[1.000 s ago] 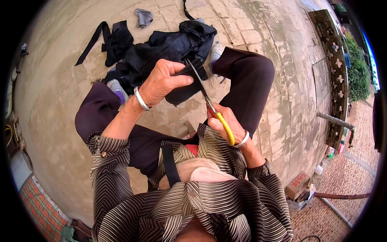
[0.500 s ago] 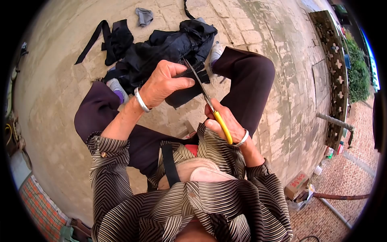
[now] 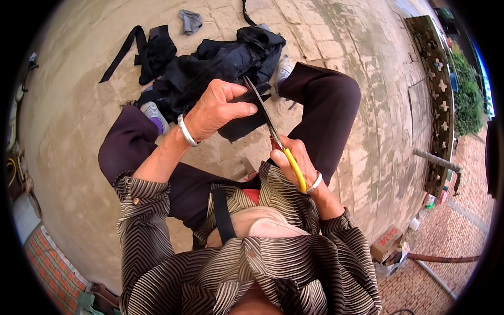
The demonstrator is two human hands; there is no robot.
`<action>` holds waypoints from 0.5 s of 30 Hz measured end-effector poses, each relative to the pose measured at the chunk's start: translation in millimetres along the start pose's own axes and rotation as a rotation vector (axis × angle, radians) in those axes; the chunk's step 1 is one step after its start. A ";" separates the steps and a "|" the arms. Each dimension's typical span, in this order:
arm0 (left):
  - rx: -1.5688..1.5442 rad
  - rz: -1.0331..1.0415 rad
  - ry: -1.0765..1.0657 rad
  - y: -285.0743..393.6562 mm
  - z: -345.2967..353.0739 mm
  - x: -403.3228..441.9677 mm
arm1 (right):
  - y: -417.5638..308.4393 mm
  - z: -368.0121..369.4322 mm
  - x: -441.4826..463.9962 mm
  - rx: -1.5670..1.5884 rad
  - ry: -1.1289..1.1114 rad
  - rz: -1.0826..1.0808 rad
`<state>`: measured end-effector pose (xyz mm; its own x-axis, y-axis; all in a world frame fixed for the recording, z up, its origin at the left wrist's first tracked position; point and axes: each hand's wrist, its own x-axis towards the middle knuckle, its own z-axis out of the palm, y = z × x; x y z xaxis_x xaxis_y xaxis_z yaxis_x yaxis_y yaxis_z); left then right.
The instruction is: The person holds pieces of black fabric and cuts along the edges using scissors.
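Observation:
My right hand (image 3: pixel 295 159) is closed on the yellow handle of a pair of scissors (image 3: pixel 269 122), whose blades point up and away from me. Between thumb and fingers, my left hand (image 3: pixel 219 109) pinches the edge of a piece of black cloth (image 3: pixel 242 126). The blades lie against that cloth, just right of my left fingertips. Part of the cloth hangs down below my left hand. Beyond it, a heap of black fabric (image 3: pixel 210 68) lies on the ground between my feet.
Smaller black scraps (image 3: pixel 157 52) and a grey rag (image 3: pixel 190 21) lie on the paving past my feet. To the right stand a low patterned wall (image 3: pixel 438 105) and a cardboard box (image 3: pixel 387 242). A checked cloth (image 3: pixel 52 270) is at the lower left.
The scissor blades look closer together now than before. Both hands stay nearly in place, and the whole view has shifted slightly.

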<state>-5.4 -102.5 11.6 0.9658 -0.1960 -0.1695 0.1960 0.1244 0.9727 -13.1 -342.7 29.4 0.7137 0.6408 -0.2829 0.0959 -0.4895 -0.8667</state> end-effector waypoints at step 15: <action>-0.033 0.083 0.103 -0.5 1.1 1.1 | 7.0 -2.3 1.0 0.080 -0.115 0.017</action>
<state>-4.6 -103.8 11.1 0.9909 -0.0826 -0.1060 0.1188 0.1685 0.9785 -10.1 -346.9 24.0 0.6297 0.6988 -0.3393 0.0252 -0.4549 -0.8902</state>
